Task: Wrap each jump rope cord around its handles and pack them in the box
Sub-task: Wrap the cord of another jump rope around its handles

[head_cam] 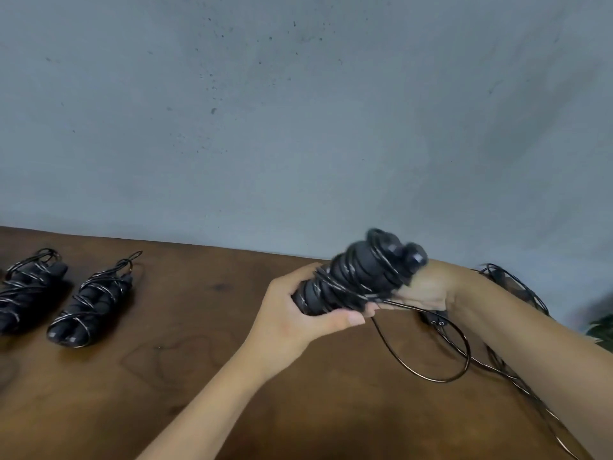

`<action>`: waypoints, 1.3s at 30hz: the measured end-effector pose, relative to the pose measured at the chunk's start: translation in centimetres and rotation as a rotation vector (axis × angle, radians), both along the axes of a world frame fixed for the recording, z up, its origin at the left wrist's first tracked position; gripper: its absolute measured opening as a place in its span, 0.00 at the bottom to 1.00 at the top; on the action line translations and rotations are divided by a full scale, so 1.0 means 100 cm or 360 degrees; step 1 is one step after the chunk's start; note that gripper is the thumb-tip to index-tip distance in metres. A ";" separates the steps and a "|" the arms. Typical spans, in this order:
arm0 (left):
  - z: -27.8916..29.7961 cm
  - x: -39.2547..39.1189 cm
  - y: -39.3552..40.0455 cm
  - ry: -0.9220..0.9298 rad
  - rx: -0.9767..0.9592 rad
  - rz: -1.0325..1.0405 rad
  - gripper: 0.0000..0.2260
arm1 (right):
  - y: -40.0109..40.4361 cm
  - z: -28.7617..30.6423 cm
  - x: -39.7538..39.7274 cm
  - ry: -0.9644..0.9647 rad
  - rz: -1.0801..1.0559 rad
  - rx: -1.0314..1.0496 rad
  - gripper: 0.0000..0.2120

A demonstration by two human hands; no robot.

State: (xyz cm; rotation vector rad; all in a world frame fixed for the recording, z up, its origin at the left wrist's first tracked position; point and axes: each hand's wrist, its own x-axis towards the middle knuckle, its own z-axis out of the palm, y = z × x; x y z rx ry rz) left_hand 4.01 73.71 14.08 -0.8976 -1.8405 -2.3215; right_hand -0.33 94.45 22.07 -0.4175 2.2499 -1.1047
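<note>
My left hand (295,315) grips the lower end of a pair of black jump rope handles (358,277) held above the table. Black cord is coiled around most of the handles. My right hand (421,290) is under the upper end of the bundle and pinches the cord; its fingers are mostly hidden behind the handles. The free cord (441,370) hangs in a loop down to the table. No box is in view.
Two wrapped jump ropes lie on the brown wooden table (199,343) at the left, one (89,303) nearer the middle, one (26,287) at the edge. A loose tangle of cord (517,287) lies behind my right forearm. A grey wall rises behind.
</note>
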 end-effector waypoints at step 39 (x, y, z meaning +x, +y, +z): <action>-0.050 0.005 0.037 -0.1110 0.0550 -0.0237 0.20 | -0.072 -0.075 0.094 0.0652 -0.1358 -0.0049 0.15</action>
